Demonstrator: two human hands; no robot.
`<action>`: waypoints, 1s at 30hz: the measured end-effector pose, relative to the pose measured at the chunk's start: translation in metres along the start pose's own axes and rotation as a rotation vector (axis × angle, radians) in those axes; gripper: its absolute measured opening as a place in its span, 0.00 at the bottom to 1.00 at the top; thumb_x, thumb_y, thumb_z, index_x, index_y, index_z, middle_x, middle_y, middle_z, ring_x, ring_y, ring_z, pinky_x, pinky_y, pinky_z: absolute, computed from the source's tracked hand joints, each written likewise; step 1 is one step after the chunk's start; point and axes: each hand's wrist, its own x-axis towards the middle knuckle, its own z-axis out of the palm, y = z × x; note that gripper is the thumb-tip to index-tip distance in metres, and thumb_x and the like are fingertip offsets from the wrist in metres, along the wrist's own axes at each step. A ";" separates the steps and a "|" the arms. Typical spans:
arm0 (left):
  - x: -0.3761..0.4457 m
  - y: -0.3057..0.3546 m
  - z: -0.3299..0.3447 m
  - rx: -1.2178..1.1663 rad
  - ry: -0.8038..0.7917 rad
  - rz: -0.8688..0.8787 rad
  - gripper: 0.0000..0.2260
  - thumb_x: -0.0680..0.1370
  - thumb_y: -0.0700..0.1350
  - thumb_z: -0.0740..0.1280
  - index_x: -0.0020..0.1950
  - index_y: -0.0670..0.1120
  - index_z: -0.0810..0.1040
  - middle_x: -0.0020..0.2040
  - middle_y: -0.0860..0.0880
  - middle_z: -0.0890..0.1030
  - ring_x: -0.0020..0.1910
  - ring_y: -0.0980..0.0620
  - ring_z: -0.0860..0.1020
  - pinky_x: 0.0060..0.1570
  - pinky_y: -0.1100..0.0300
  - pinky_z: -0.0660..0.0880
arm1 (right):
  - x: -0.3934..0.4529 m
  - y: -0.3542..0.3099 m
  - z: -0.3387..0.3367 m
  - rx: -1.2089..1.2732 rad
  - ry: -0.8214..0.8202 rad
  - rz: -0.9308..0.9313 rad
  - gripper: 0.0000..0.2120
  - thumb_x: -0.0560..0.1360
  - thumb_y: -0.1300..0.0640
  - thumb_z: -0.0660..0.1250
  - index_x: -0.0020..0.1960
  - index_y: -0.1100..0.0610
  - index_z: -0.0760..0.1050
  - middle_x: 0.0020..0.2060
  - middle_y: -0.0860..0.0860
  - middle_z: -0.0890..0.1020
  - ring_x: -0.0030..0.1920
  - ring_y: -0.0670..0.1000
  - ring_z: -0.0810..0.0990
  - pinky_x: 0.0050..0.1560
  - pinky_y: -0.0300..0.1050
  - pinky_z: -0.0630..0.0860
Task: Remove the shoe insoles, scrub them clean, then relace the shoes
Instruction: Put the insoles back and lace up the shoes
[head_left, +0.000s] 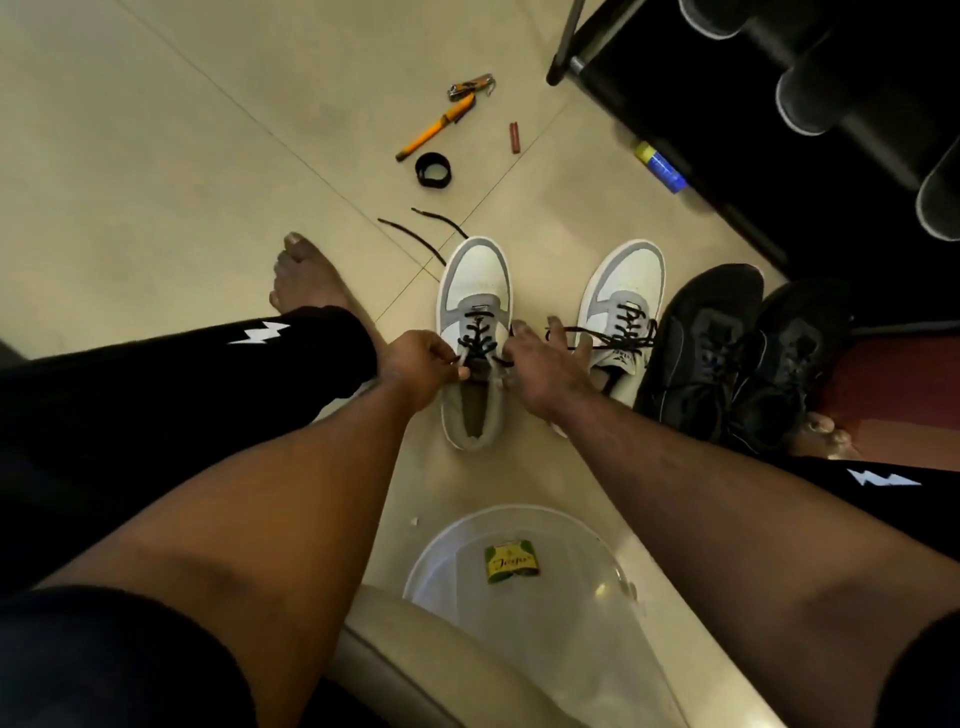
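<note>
Laces (475, 332) on the left white shoe (475, 291) get drawn snug as the left hand (421, 364) pinches one end and the right hand (540, 364), just beside it, grips the other.

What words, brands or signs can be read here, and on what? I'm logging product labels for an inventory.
"Jaipur", doubtful: script on the green and yellow packet in the clear basin.
Tongue label on the right white shoe: print too blurred to read.
Blue and yellow tube: no print legible.
White lightning bolt signs, no words, on the black trousers.
</note>
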 end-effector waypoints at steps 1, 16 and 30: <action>0.001 0.003 -0.003 0.040 -0.014 0.003 0.11 0.69 0.43 0.79 0.44 0.42 0.80 0.41 0.47 0.80 0.42 0.49 0.77 0.44 0.57 0.76 | 0.000 0.004 -0.003 0.011 -0.002 -0.004 0.12 0.79 0.49 0.63 0.62 0.49 0.74 0.77 0.46 0.58 0.78 0.60 0.46 0.71 0.69 0.45; -0.112 0.084 -0.058 0.749 0.032 0.011 0.19 0.80 0.51 0.68 0.65 0.42 0.71 0.68 0.43 0.73 0.68 0.41 0.71 0.67 0.50 0.64 | -0.116 0.096 -0.102 0.399 0.399 0.148 0.20 0.73 0.41 0.68 0.37 0.59 0.78 0.32 0.51 0.79 0.43 0.56 0.80 0.56 0.55 0.72; -0.057 0.080 0.003 0.589 -0.010 0.126 0.13 0.78 0.44 0.67 0.62 0.44 0.77 0.60 0.44 0.79 0.56 0.43 0.78 0.50 0.52 0.75 | -0.096 0.012 -0.001 1.002 0.150 0.377 0.05 0.74 0.65 0.67 0.47 0.60 0.81 0.37 0.54 0.79 0.36 0.51 0.78 0.38 0.42 0.73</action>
